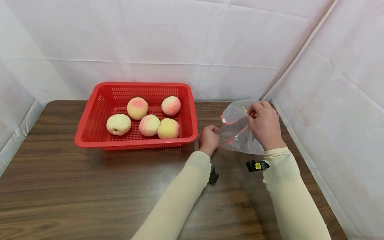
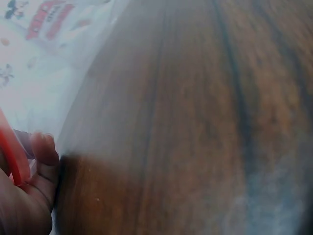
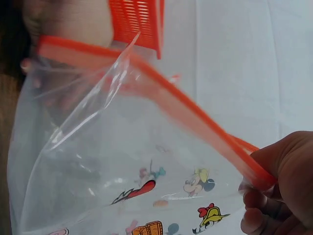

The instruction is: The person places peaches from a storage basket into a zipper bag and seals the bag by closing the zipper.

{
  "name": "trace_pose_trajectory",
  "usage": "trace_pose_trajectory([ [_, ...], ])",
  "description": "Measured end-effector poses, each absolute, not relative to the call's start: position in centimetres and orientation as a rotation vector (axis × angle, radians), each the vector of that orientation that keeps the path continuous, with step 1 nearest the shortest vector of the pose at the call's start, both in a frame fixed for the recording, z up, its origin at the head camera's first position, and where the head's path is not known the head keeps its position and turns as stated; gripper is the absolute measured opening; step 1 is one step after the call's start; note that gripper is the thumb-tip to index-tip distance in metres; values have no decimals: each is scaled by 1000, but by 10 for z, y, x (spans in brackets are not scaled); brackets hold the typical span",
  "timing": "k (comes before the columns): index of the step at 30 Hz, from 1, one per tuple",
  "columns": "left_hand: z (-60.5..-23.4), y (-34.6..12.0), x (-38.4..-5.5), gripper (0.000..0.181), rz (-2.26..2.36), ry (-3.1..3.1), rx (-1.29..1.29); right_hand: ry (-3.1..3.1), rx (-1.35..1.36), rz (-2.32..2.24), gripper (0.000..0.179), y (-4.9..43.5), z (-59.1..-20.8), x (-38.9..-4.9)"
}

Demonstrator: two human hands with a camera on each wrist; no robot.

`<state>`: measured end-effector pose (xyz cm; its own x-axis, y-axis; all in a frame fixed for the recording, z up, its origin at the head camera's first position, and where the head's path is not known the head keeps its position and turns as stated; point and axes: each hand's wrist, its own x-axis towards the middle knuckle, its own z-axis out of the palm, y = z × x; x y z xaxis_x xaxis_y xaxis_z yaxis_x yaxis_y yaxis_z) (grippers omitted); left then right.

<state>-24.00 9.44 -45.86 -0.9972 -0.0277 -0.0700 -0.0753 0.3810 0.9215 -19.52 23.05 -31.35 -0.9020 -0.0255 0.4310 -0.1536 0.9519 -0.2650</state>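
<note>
Head view: clear plastic bag (image 1: 243,143) spread at the mouth, on the desk's (image 1: 90,186) right, beside the red basket (image 1: 135,144)
Right hand (image 1: 265,125) pinches its red strip (image 3: 195,118), fingers curled; left hand (image 1: 209,138) pinches the other end.

- The left sleeve (image 1: 177,200), near 6 o'clock in the head view, is showing plain cream cloth and is reaching the wrist.
- The right sleeve (image 1: 295,196), near 4 o'clock, is matching that cream; a narrow hem is ringing its cuff.
- A black piece (image 1: 213,176) is jutting from the left cuff, near 5 o'clock.
- A black strap (image 1: 250,166), near 4 o'clock, is carrying a yellow patch (image 1: 258,166).
- The left hand (image 1: 209,138) and right hand (image 1: 265,125) are showing bare.
</note>
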Motion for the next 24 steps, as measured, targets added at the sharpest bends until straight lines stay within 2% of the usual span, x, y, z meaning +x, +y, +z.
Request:
trace_pose_trajectory([
  [7,-458,94,-239,22,1727,2619,-85,-2612,147,406,13,231,-302,-192],
  [17,-453,92,-240,11,1747,2579,-166,-2625,145,492,12,238,-307,-195],
  [24,-442,93,-240,11,1823,2558,-163,-2691,98,533,21,240,-308,-197],
])
